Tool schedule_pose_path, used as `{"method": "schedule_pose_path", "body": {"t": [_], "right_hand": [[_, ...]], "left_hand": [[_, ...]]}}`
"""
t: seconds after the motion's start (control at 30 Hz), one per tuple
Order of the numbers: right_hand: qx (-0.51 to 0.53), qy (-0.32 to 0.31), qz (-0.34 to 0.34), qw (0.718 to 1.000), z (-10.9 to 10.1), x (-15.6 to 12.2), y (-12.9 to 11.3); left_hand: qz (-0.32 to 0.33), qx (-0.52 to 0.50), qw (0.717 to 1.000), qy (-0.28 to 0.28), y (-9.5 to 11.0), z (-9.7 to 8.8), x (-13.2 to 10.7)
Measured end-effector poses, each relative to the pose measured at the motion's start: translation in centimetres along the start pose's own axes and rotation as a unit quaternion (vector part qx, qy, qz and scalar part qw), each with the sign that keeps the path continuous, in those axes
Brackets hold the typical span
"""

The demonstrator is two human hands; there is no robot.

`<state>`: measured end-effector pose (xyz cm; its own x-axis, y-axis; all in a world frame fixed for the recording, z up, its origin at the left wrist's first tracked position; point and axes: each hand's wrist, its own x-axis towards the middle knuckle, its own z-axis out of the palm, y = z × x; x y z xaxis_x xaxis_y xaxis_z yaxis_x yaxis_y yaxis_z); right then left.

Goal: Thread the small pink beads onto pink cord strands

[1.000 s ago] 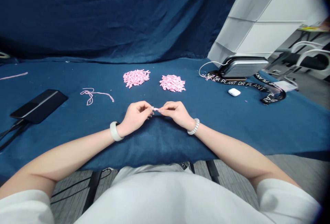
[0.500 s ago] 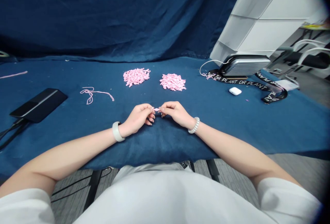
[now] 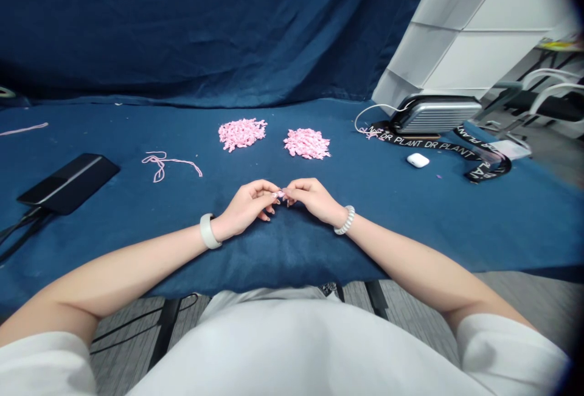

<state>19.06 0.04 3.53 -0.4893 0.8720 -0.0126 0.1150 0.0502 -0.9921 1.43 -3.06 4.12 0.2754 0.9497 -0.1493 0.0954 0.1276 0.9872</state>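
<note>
Between my fingertips is a small pink piece (image 3: 280,194), mostly covered by them; it looks like the pieces in the piles, and its exact kind is too small to tell. My left hand (image 3: 252,204) pinches it from the left. My right hand (image 3: 314,200) is closed on its other end, thumb and forefinger together. Beyond my hands lie two heaps of small pink pieces, a left heap (image 3: 241,134) and a right heap (image 3: 306,143). Left of my hands rests a loose tangle of pink yarn (image 3: 159,166).
A black flat device (image 3: 68,183) with cables lies at left, near another pink strand (image 3: 24,129). At right are a silver ribbed case (image 3: 440,117), a black lettered strap (image 3: 410,142) and a white earbud case (image 3: 417,160). Blue cloth (image 3: 365,201) covers the table.
My fingertips have come closer together, and less of the pink piece shows between them. The heaps and yarn stay where they were.
</note>
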Motion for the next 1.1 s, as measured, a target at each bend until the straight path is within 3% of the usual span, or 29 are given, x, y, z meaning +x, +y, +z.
{"method": "schedule_pose_path", "body": {"t": [0.33, 0.57, 0.7, 0.93, 1.1], "right_hand": [[0.055, 0.005, 0.020, 0.998, 0.03, 0.22, -0.06], [0.040, -0.004, 0.022, 0.999, 0.03, 0.26, -0.02], [0.000, 0.005, -0.007, 1.000, 0.15, 0.06, 0.13], [-0.171, -0.008, -0.058, 0.983, 0.55, -0.35, 0.07], [-0.182, -0.011, -0.060, 0.981, 0.49, -0.27, -0.03]], "left_hand": [[-0.004, 0.021, 1.000, -0.014, -0.14, -0.10, 0.16], [0.004, 0.027, 1.000, -0.005, -0.24, 0.00, 0.21], [0.006, 0.038, 0.999, -0.001, -0.09, 0.06, 0.15], [0.012, 0.062, 0.998, -0.005, -0.04, 0.08, 0.03], [0.008, 0.065, 0.998, -0.003, -0.07, 0.02, 0.04]]}}
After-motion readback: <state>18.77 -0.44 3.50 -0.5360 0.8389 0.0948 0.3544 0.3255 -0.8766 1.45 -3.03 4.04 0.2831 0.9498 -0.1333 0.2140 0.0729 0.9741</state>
